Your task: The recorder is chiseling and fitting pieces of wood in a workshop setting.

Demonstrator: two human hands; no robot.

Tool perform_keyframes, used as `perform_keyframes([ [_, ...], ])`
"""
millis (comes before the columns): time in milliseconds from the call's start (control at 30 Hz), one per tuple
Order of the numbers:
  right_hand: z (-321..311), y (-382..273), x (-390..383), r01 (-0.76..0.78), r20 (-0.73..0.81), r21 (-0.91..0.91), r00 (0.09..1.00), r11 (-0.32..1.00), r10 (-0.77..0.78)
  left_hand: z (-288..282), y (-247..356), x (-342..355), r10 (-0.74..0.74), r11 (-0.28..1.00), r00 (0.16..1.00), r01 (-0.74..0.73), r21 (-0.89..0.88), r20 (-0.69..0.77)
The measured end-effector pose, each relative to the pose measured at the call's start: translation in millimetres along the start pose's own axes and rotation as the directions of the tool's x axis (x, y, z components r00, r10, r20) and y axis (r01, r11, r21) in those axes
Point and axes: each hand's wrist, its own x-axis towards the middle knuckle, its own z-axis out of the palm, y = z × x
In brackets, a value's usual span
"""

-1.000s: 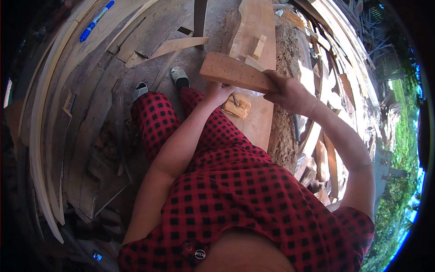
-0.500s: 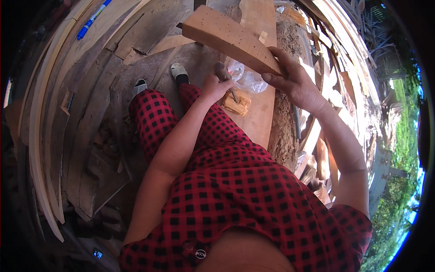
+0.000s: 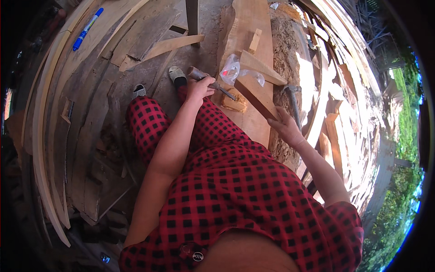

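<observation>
My left hand (image 3: pixel 200 92) is closed around a chisel (image 3: pixel 195 73) with a thick wooden handle. Its metal blade slants down to the right, its tip at the small carved wood piece (image 3: pixel 234 102) on the plank; whether it touches cannot be told. My right hand (image 3: pixel 287 128) grips the near end of a long wooden block (image 3: pixel 257 98), thumb on the near side. The block tilts low over the plank, just right of the carved piece. Beyond it lie a crumpled clear plastic bag (image 3: pixel 229 69) and a wedge-shaped wood piece (image 3: pixel 261 68).
Under the work runs a wide wooden plank (image 3: pixel 253 18) carrying a small wood stick (image 3: pixel 255 41). A hammer-like metal tool (image 3: pixel 295 102) lies on the rough log (image 3: pixel 287 59) at right. Stacked boards with a blue marker (image 3: pixel 88 29) fill the left. Scrap wood crowds the right.
My right hand has brought the block down and toward me, from raised to low beside the carved piece. My left hand has shifted left, and the chisel now lies at a flatter slant.
</observation>
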Motion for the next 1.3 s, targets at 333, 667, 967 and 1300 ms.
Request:
perform_keyframes([
  [333, 44, 66, -34, -0.370, 0.116, 0.085, 0.926, 0.925, 0.360, -2, -25, 1, -0.150, 0.972, 0.971, 0.111, -0.209, -0.185],
  [667, 37, 69, -38, -0.459, 0.235, 0.287, 0.885, 0.841, 0.403, 32, 41, -49, 0.395, 0.917, 0.914, -0.387, -0.093, 0.088],
  [967, 38, 87, -34, -0.450, 0.261, 0.245, 0.884, 0.859, 0.388, 51, 6, -38, 0.505, 0.802, 0.816, -0.564, 0.195, 0.283],
  [1300, 41, 88, -37, -0.440, 0.254, 0.296, 0.892, 0.848, 0.374, 77, 16, -36, 0.498, 0.614, 0.784, -0.621, 0.487, 0.371],
])
